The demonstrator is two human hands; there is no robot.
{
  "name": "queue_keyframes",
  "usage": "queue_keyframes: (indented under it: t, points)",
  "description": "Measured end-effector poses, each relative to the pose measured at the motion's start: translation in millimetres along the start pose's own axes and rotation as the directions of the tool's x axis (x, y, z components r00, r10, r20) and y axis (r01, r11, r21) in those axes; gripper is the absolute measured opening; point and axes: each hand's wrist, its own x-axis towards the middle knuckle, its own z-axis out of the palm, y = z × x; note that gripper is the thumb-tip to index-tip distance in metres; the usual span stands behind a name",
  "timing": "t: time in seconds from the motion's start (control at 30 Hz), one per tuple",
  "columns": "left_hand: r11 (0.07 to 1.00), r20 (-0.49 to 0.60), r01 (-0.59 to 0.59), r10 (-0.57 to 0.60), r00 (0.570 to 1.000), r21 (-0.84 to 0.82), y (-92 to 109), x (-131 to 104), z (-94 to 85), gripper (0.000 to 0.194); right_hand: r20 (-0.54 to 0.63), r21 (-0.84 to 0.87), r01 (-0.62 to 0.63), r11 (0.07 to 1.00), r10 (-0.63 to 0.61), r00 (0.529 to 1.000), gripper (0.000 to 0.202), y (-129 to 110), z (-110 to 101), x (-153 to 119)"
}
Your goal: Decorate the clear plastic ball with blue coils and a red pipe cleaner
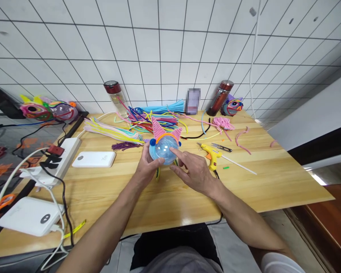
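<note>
A clear round ball [167,151] is held above the table, with light blue pipe cleaner around its side, an orange arc and two pink pointed ears [158,131] on top. Dark blue pompoms sit at its two sides. My left hand [148,161] grips it from the left, thumb across the lower front. My right hand [194,168] is at its right with the index finger stretched toward the ball's front and the thumb apart; nothing shows in it. A yellow glue gun [211,154] lies right of my right hand.
Bundles of pipe cleaners [156,119] spread behind the ball. Small snips [221,147] and a white stick [238,164] lie right. Two bottles [220,98] [115,96], a phone [193,101] and decorated balls stand behind. Power banks [94,159], a power strip [63,161] and cables lie left.
</note>
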Motion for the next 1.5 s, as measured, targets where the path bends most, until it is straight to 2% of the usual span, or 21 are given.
queue_keyframes:
  t: [0.17,0.4,0.67,1.2,1.5]
  points:
    - [1.000,0.015,0.002,-0.002,1.000,0.004,0.1,-0.5,-4.3,0.081,0.009,0.009,-0.031,0.999,0.031,0.999,0.044,0.6,-0.6,-0.8]
    - [0.998,0.013,0.016,-0.016,1.000,-0.059,0.5,-1.6,-3.6,0.083,-0.063,0.012,-0.001,1.000,0.002,0.998,0.041,0.7,1.8,0.9]
    - [0.997,-0.065,0.029,-0.034,0.997,-0.072,3.0,-1.6,1.1,0.090,-0.051,-0.026,0.011,1.000,-0.013,0.999,0.038,1.5,9.2,-4.7]
    - [0.997,-0.027,0.040,-0.042,0.999,-0.072,1.5,-0.5,0.0,0.089,-0.025,-0.059,-0.008,0.998,0.007,1.000,0.040,3.4,11.3,-6.3]
    - [0.994,-0.029,0.021,-0.024,0.999,-0.103,2.0,2.2,0.7,0.091,-0.058,0.003,-0.009,1.000,0.009,0.998,0.040,2.8,5.8,-4.6]
